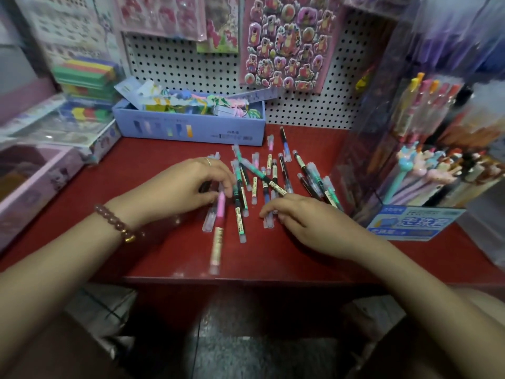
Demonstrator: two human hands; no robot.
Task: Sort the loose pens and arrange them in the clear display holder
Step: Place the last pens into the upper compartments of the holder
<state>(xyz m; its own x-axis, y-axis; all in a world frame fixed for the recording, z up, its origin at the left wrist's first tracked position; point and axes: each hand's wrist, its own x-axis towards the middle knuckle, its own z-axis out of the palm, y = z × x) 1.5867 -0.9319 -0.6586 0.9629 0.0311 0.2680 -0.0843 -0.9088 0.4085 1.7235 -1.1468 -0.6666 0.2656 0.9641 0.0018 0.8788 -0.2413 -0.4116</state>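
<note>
Red tabletop (169,250) carries both hands, forearms reaching in from the near side. The left hand (188,184), a bead bracelet (114,221) on its wrist, lies palm down with its fingers curled round the far end of a pink pen (220,212), whose blurred barrel points back toward the near edge. The right hand (303,214) is palm down too, fingers bent narrowly, tips touching the nearest of the loose pens (274,172); whether they pinch one cannot be told. Those pens lie scattered and crossing between and beyond the two hands at mid-table. Bare red surface runs along the near edge and in front of the left forearm. The clear display holder (363,160) stands at the right edge, just beside the rightmost pens, with animal-topped pens (437,165) in a stand to its right. A blue cardboard box (188,129) of stationery closes off the far side against the pegboard (191,67), where a sticker sheet (287,42) hangs. A pink box (27,187) borders the left.
</note>
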